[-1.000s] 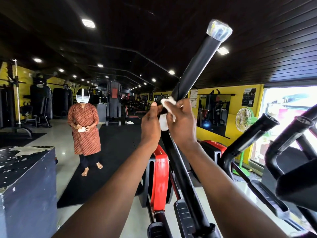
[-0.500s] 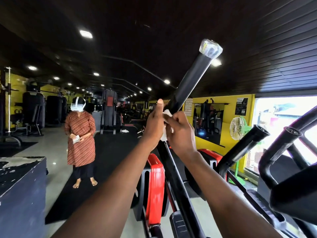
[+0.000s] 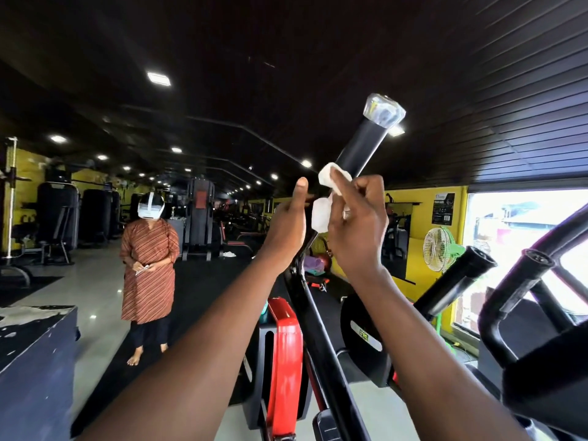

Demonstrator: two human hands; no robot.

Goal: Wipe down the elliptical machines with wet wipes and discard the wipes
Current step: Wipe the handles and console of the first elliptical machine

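A black elliptical handlebar (image 3: 362,148) rises diagonally to a clear plastic-wrapped end cap (image 3: 384,113). A white wet wipe (image 3: 334,179) is wrapped round the bar below the cap. My right hand (image 3: 359,224) grips the bar with the wipe under its fingers. My left hand (image 3: 286,224) holds the same bar from the left, thumb pointing up, with part of the wipe (image 3: 319,214) beside its palm. The lower bar (image 3: 321,338) runs down past a red machine cover (image 3: 283,358).
A person in a striped orange tunic (image 3: 148,272) stands on the floor at left, holding something small. A dark scuffed box (image 3: 31,361) sits at lower left. More black handlebars (image 3: 458,284) and a green fan (image 3: 440,248) are at right, by a bright window.
Both hands have slid the wipe up the handlebar toward the end cap, and the head camera has tilted upward and right.
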